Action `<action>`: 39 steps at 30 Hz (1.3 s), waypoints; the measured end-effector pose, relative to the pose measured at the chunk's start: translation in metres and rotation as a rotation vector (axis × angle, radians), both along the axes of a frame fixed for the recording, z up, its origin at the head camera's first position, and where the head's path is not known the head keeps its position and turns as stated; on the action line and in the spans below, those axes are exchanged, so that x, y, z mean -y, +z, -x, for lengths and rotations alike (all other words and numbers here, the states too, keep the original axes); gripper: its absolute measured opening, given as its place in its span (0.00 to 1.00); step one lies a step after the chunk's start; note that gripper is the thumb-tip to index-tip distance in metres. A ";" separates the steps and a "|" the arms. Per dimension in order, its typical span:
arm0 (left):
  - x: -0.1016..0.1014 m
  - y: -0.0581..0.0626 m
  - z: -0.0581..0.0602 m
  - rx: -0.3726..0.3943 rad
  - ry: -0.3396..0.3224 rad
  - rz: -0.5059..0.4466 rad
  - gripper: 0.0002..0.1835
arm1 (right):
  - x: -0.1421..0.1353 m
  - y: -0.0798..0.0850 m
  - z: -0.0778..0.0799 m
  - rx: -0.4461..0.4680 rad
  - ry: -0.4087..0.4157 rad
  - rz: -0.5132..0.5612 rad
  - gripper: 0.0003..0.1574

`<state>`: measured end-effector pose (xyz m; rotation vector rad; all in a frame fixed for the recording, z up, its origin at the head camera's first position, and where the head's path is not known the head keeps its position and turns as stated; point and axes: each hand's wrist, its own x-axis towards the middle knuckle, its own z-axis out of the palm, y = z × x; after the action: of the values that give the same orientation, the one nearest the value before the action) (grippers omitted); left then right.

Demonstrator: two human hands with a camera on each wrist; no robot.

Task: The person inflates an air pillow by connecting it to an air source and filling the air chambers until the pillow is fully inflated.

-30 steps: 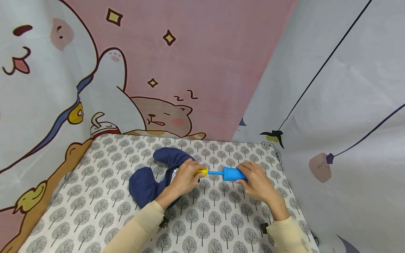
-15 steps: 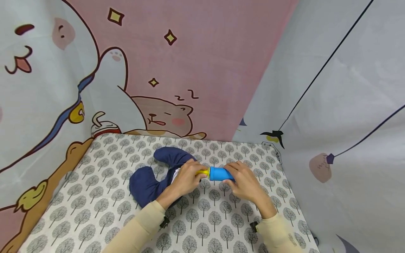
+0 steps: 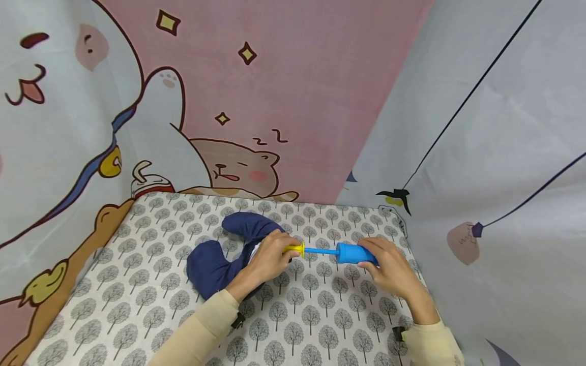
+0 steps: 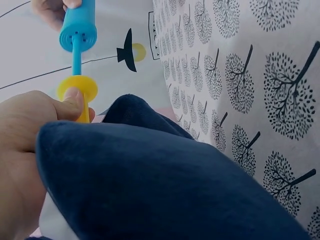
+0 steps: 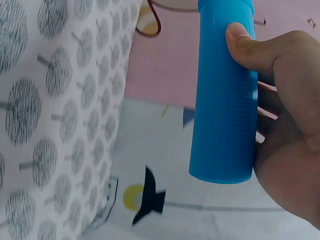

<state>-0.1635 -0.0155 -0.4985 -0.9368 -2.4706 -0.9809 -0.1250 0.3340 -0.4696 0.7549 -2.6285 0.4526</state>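
Observation:
A hand pump with a blue barrel [image 3: 352,253], a thin blue rod and a yellow flanged end [image 3: 295,248] spans both hands. My left hand [image 3: 271,255] pinches the yellow end, with the thumb on its flange in the left wrist view. My right hand [image 3: 388,267] grips the barrel, thumb along its side in the right wrist view. The rod shows between barrel and flange, drawn out. Beneath and beside my left hand lies a navy U-shaped neck pillow [image 3: 208,267]; a white patch on it is partly hidden by that hand. The tip of the yellow end is hidden too.
The table is covered with a white tree-print cloth [image 3: 293,325]. Cartoon-printed fabric walls [image 3: 311,101] rise behind it and along the sides. The right-hand fabric wall [image 3: 513,203] stands close beyond my right forearm.
The right hand first pushed the barrel left against the yellow flange, then drew it back right, baring more rod than at the start. The left hand and neck pillow have stayed nearly still.

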 end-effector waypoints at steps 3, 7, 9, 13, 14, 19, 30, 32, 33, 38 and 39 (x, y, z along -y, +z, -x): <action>0.000 0.000 0.000 -0.004 0.006 0.002 0.09 | -0.013 0.002 -0.004 0.005 -0.028 0.008 0.32; 0.001 -0.002 0.001 -0.022 0.010 -0.021 0.10 | -0.023 0.006 -0.008 0.008 -0.068 0.010 0.33; 0.002 -0.008 0.003 -0.048 0.001 -0.054 0.10 | -0.022 0.008 -0.008 0.007 -0.061 0.008 0.33; 0.001 -0.015 0.006 -0.097 -0.013 -0.098 0.09 | -0.010 0.010 -0.004 -0.009 -0.013 -0.005 0.32; 0.001 -0.016 0.005 -0.098 -0.011 -0.101 0.09 | -0.005 0.010 -0.003 -0.013 -0.001 -0.008 0.32; -0.002 -0.008 -0.002 -0.030 0.035 -0.057 0.10 | 0.019 0.004 0.003 -0.031 0.024 -0.024 0.31; -0.007 -0.010 -0.009 0.016 0.047 -0.030 0.10 | 0.064 -0.009 0.008 -0.055 0.072 -0.041 0.31; -0.008 -0.010 -0.011 0.012 0.035 -0.027 0.10 | 0.069 -0.011 0.009 -0.046 0.084 -0.045 0.32; -0.008 -0.010 -0.011 0.009 0.027 -0.024 0.10 | 0.070 -0.012 0.009 -0.042 0.092 -0.043 0.32; -0.008 -0.007 -0.012 -0.010 0.013 0.003 0.12 | 0.064 -0.014 0.006 -0.031 0.086 -0.044 0.30; -0.008 -0.007 -0.011 -0.009 0.014 0.004 0.12 | 0.060 -0.013 0.006 -0.030 0.080 -0.038 0.30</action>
<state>-0.1522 -0.0074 -0.5054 -0.9218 -2.4687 -0.9657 -0.1308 0.2743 -0.4828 0.8751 -2.5928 0.4108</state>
